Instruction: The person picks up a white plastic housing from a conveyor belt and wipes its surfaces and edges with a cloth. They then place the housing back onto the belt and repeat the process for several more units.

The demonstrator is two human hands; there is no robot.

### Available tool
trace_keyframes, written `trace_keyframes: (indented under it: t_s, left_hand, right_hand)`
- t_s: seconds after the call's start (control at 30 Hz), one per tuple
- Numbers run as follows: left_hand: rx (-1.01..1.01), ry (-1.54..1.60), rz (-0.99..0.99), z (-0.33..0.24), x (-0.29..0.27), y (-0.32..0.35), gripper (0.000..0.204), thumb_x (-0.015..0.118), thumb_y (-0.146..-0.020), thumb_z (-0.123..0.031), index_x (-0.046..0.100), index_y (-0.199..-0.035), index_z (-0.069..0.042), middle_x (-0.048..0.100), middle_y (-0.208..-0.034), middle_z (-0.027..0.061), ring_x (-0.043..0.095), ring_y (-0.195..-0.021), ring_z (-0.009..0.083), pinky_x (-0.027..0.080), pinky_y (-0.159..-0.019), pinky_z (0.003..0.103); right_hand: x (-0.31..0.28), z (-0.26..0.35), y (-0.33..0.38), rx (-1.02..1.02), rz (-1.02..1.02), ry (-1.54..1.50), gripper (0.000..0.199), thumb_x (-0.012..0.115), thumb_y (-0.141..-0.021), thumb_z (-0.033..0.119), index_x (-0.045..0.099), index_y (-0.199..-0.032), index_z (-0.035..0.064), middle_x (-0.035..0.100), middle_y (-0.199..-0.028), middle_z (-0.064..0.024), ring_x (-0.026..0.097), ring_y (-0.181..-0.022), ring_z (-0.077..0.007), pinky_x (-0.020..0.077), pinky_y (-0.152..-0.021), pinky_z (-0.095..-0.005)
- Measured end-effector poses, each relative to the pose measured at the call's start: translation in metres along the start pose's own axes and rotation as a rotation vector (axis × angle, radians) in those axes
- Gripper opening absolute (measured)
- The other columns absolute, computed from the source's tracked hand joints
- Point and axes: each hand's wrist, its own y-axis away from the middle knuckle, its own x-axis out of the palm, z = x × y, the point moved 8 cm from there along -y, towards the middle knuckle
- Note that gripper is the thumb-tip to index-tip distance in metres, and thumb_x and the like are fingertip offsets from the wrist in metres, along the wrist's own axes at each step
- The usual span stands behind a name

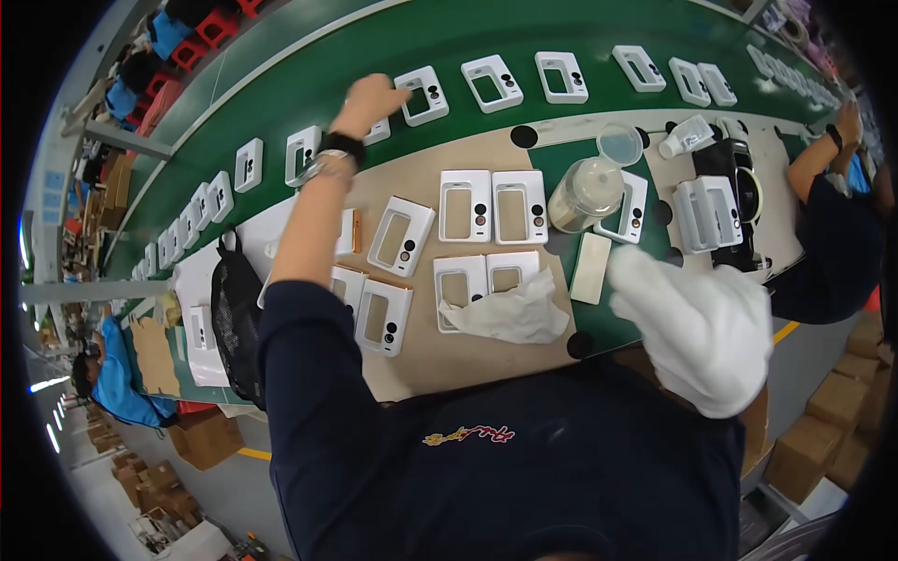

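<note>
While L hand is at white plastic housing on green belt, R hand, under white fabric, is this side of belt; can't tell either's grip.

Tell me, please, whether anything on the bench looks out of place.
Slightly odd: a crumpled white cloth lies over two white frames in the picture's centre, partly hiding them, whereas the pair of frames just beyond lies uncovered.
</note>
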Motion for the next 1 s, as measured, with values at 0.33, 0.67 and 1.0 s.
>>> trace_keyframes:
  t_s: [0.33, 0.67, 1.0]
  left_hand:
    - [0.118, 0.602, -0.413, -0.053, -0.041, 0.078, 0.033, 0.054, -0.069, -0.013, 0.038, -0.096, -0.003, 0.052, -0.062, 0.0123, 0.052, -0.053, 0.0214, 0.042, -0.051, 0.032]
    - [0.192, 1.569, -0.096, -0.148, -0.075, 0.293, 0.046, 0.048, -0.071, 0.007, 0.035, -0.112, -0.009, 0.052, -0.065, 0.0029, 0.042, -0.046, 0.0056, 0.029, -0.042, 0.017]
    - [-0.134, 2.057, -0.39, -0.125, -0.033, 0.291, 0.038, 0.043, -0.076, 0.003, 0.034, -0.111, -0.01, 0.045, -0.061, -0.0003, 0.026, -0.035, 0.0029, 0.02, -0.032, 0.019]
  right_hand:
    - [-0.007, -0.021, 0.043, 0.323, -0.25, -0.565, 0.028, 0.056, -0.072, 0.005, 0.054, -0.098, -0.0063, 0.06, -0.073, -0.0104, 0.051, -0.051, -0.0069, 0.0403, -0.046, -0.0163]
    - [0.082, 0.024, -0.007, 0.371, -0.13, -0.852, 0.031, 0.056, -0.074, 0.009, 0.053, -0.104, 0.001, 0.058, -0.093, -0.0054, 0.055, -0.064, -0.0193, 0.0458, -0.057, -0.0255]
    - [0.136, 0.039, 0.041, 0.91, -0.468, -1.468, 0.049, 0.05, -0.082, 0.01, 0.03, -0.126, 0.0009, 0.052, -0.1, -0.0071, 0.051, -0.075, -0.0069, 0.043, -0.061, -0.0182]
